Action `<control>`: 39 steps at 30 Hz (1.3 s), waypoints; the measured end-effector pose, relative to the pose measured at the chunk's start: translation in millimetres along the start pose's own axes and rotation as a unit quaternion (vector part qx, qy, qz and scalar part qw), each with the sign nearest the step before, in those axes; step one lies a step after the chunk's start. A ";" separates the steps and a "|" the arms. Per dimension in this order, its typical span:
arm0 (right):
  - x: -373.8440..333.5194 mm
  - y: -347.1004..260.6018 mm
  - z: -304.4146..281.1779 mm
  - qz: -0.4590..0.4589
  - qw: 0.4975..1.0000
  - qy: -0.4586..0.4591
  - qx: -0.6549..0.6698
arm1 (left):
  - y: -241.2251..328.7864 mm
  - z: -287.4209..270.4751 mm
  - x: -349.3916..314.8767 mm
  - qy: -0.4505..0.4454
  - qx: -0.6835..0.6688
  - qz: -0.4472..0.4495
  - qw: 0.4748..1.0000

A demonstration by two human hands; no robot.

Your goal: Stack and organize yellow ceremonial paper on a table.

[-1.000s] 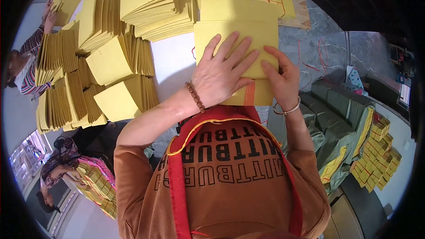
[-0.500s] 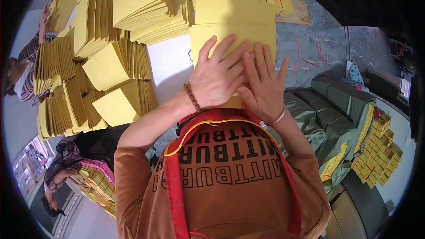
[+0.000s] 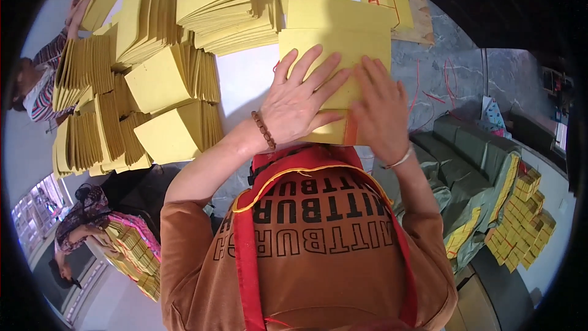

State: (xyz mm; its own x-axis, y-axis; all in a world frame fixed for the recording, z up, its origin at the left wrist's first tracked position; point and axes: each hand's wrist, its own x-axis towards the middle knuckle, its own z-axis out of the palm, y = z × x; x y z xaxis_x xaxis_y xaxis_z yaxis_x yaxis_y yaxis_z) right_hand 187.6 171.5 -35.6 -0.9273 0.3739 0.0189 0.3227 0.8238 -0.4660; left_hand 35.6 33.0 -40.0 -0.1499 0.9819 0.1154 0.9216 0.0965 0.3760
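Observation:
A yellow paper sheet (image 3: 334,13) with a crease across its far part lies in front of me at the table's near edge. My left hand (image 3: 300,95) rests on it with fingers spread, holding nothing. On the sheet's right side is my right hand (image 3: 383,107), fingers stretched out and slightly blurred. Between the two hands, near the front edge, shows an orange-red strip (image 3: 350,129). Whether one sheet or several lie under my palms is hidden.
Stacks of folded yellow paper (image 3: 226,15) crowd the table's left. Red strings (image 3: 450,79) lie on the grey floor (image 3: 429,55). Green wrapped bundles (image 3: 471,153) stand at right, beside tied yellow packs (image 3: 523,227). Two other people (image 3: 82,227) work at the left.
My hands have moved apart, the right one shifting right and a little nearer to me. The orange-red strip has come into sight. The whole view has shifted slightly.

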 end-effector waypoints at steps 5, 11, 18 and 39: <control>21.6 1.4 -3.9 -0.056 0.995 0.049 -0.071 | -0.7 -0.1 -0.4 0.009 0.009 0.008 1.000; 25.8 8.6 11.2 -0.037 0.993 0.042 -0.108 | -3.1 5.7 1.6 0.070 0.030 0.033 0.997; 28.7 30.8 -15.2 -0.034 0.973 -0.019 0.227 | 17.0 16.0 15.0 0.142 0.194 0.048 0.969; -19.5 -39.4 -20.6 0.007 0.868 0.157 0.471 | -0.2 -6.6 -129.6 0.349 -0.102 -0.241 0.900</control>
State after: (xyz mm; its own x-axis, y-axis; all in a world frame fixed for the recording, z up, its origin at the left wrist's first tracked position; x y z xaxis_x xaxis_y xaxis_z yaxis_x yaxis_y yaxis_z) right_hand 196.8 140.6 0.6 -0.7790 0.6009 0.1791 -0.1019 0.1605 -0.9818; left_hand 52.5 -95.3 -48.9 -0.7691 0.4851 0.4162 0.6146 0.3824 0.6900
